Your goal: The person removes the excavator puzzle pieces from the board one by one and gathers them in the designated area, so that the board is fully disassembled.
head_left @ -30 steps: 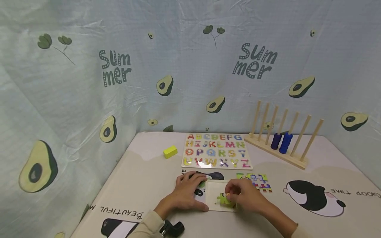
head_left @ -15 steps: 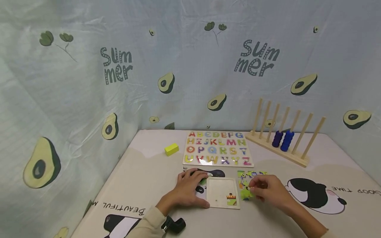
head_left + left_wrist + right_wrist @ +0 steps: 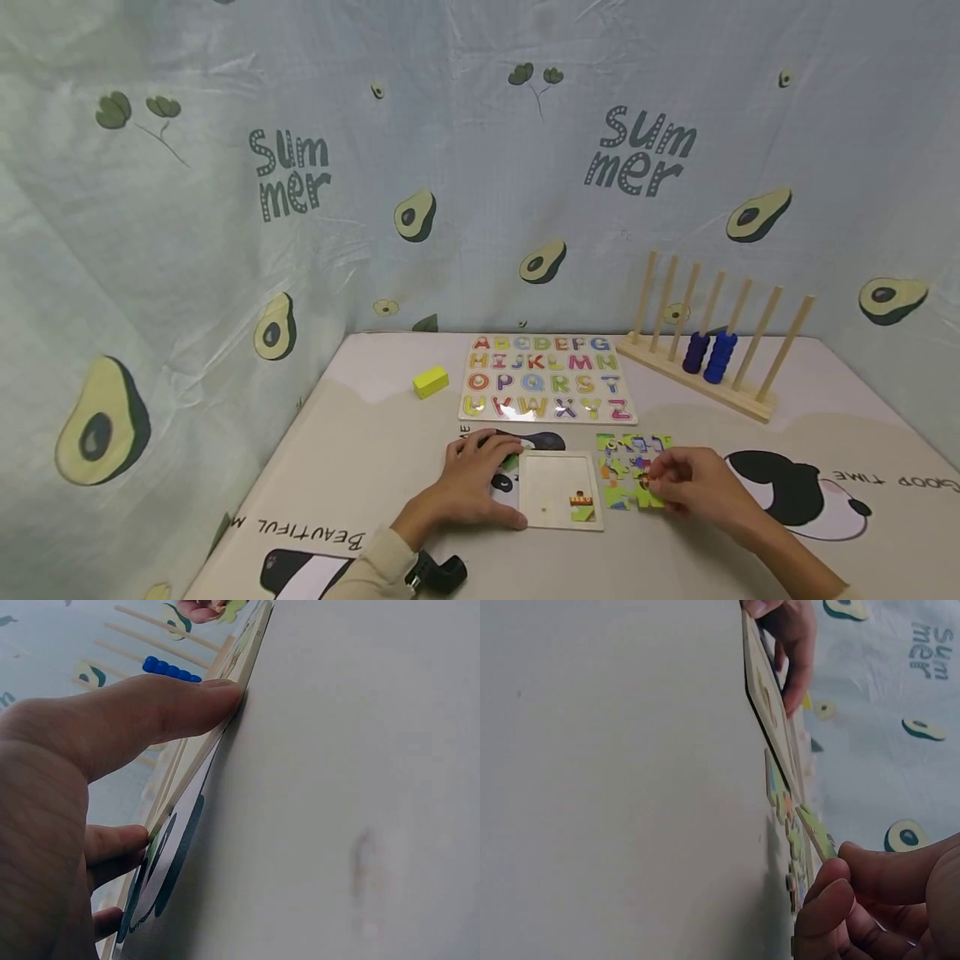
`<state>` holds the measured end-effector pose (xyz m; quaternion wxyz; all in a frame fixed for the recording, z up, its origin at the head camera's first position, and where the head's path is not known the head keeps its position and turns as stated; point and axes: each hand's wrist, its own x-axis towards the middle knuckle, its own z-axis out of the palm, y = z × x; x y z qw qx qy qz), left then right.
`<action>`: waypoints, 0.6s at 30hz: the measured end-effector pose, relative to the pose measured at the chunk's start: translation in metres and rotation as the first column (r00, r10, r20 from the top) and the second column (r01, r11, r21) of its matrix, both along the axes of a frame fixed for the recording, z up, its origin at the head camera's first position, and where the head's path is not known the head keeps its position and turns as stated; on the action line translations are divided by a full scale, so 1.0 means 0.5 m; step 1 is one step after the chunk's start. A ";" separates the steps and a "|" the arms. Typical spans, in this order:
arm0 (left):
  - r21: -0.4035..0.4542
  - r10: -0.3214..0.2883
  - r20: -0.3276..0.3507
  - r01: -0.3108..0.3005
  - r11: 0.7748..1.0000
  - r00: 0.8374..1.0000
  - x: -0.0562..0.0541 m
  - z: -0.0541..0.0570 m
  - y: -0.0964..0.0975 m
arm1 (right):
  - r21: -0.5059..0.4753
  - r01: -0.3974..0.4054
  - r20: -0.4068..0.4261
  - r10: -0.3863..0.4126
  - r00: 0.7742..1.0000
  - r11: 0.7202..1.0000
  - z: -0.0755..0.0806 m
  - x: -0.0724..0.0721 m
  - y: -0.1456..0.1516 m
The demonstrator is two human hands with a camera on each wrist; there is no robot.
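My left hand (image 3: 472, 485) holds the left side of a shallow wooden puzzle tray (image 3: 540, 527), thumb on the near edge and fingers by the far left corner. In the left wrist view, the thumb (image 3: 187, 705) presses the rim. A green and orange patch of jigsaw (image 3: 582, 507) lies in the tray's lower right corner. Right of the tray, my right hand (image 3: 697, 483) pinches a green jigsaw piece (image 3: 819, 834) between thumb and finger, tilted above the table in the right wrist view. Loose jigsaw pieces (image 3: 613, 462) lie beside and below that hand; some are partly hidden.
Behind the tray lies an alphabet board (image 3: 545, 415). A yellow block (image 3: 431, 382) sits to its left. A wooden peg rack (image 3: 697, 383) with dark blue rings stands at the back right. A black device (image 3: 442, 575) is by my left wrist.
My right hand has moved right, from over the tray to the loose pieces, carrying a green jigsaw piece. The tray's lower right corner is uncovered. My left hand has stayed in place.
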<state>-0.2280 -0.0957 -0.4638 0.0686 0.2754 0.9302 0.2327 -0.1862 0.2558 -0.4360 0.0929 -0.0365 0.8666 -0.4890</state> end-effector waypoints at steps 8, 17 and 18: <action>-0.001 -0.001 0.002 0.001 1.000 1.000 0.003 -0.004 0.002 | 0.087 0.009 0.015 -0.011 1.000 0.996 -0.021 -0.001 0.013; -0.010 0.002 -0.018 -0.003 1.000 1.000 0.002 -0.005 0.002 | 0.290 0.045 -0.089 -0.020 0.996 0.956 -0.025 -0.005 0.000; -0.009 0.003 -0.020 -0.003 1.000 1.000 0.001 -0.004 0.002 | 0.307 0.048 -0.094 -0.020 0.995 0.951 -0.024 -0.005 -0.001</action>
